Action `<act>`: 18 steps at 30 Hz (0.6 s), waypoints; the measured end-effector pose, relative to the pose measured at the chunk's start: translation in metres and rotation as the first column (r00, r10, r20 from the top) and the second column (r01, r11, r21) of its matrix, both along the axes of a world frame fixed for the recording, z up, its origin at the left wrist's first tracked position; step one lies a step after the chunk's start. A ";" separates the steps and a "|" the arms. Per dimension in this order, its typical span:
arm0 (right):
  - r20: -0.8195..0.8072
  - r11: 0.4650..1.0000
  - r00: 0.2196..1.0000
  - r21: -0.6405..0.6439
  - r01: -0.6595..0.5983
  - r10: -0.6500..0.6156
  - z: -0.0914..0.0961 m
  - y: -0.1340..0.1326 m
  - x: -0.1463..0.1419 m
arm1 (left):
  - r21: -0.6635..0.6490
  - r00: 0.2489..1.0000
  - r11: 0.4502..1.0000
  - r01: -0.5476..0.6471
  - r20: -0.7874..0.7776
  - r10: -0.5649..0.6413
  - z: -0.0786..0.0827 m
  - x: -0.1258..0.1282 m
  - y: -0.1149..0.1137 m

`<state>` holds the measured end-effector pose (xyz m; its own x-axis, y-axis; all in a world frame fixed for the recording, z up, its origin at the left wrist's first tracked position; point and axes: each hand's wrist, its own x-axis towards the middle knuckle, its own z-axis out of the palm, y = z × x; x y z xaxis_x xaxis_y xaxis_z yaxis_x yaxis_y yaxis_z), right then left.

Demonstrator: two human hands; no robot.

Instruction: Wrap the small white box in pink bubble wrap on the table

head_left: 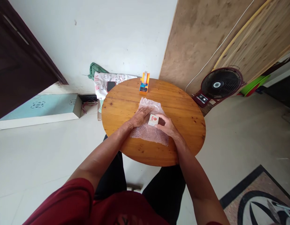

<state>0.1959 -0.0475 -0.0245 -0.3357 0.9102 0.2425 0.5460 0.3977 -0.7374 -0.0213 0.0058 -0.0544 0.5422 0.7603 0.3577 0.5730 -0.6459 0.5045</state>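
A sheet of pinkish bubble wrap [150, 133] lies spread on the round wooden table [184, 106] in front of me. Over its middle is a small white box [153, 120] with a red print on top. My right hand [167, 125] grips the box from the right, thumb and fingers curved about its edge. On the left part of the wrap, my left hand [141, 117] rests flat with fingers stretched out, close beside the box. Whether its fingertips touch the box I cannot tell.
An orange and blue tape dispenser [145, 82] stands near the table's far edge. Behind the table on the left lies a printed white sack [101, 82] with a dark phone-like object [111, 86] by it. A black fan [221, 83] stands at the right.
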 end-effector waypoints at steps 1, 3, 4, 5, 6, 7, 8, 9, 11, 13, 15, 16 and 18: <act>0.000 1.000 1.000 -0.001 -0.010 0.010 0.000 0.000 0.000 | -0.004 1.000 1.000 0.000 -0.005 0.000 0.000 0.000 0.000; 0.004 1.000 1.000 -0.006 -0.028 0.028 0.001 0.000 0.001 | -0.014 1.000 1.000 0.001 -0.015 -0.002 0.001 0.000 0.000; 0.007 0.999 0.999 -0.009 -0.033 0.033 0.002 0.000 0.001 | -0.018 1.000 1.000 0.003 -0.018 -0.004 0.002 0.000 0.000; 0.010 0.999 0.999 -0.010 -0.036 0.036 0.002 0.000 0.001 | -0.021 1.000 1.000 0.002 -0.017 -0.003 0.003 0.000 -0.001; 0.011 0.999 0.999 -0.008 -0.037 0.037 0.002 0.000 0.001 | -0.025 1.000 1.000 0.002 -0.017 -0.002 0.004 0.000 -0.001; 0.012 0.999 0.999 -0.004 -0.039 0.039 0.003 0.000 0.001 | -0.029 1.000 1.000 0.003 -0.019 -0.003 0.005 0.000 -0.002; 0.011 0.999 0.999 0.001 -0.043 0.043 0.003 0.000 0.001 | -0.032 1.000 0.999 0.005 -0.021 -0.006 0.006 0.000 -0.002; 0.009 0.999 0.999 0.006 -0.049 0.049 0.003 0.000 0.001 | -0.034 1.000 0.999 0.007 -0.023 -0.008 0.007 0.000 -0.003; 0.006 0.998 0.998 0.016 -0.062 0.062 0.003 0.000 0.001 | -0.038 1.000 0.999 0.005 -0.026 -0.006 0.007 0.000 -0.003; 0.004 0.998 0.998 0.014 -0.068 0.068 0.003 0.000 0.001 | -0.039 0.999 0.999 -0.004 -0.032 0.003 0.007 0.000 -0.003; 0.003 0.998 0.998 0.002 -0.065 0.065 0.003 -0.001 0.000 | -0.043 0.999 0.999 -0.008 -0.043 0.006 0.006 -0.001 -0.003; 0.007 0.998 0.998 -0.005 -0.060 0.060 0.004 -0.001 0.000 | -0.046 0.999 0.999 -0.006 -0.046 0.004 0.007 -0.001 -0.003; 0.028 0.999 0.999 -0.010 -0.036 0.036 0.004 -0.003 -0.001 | -0.050 0.999 0.999 -0.005 -0.044 0.003 0.008 0.000 -0.003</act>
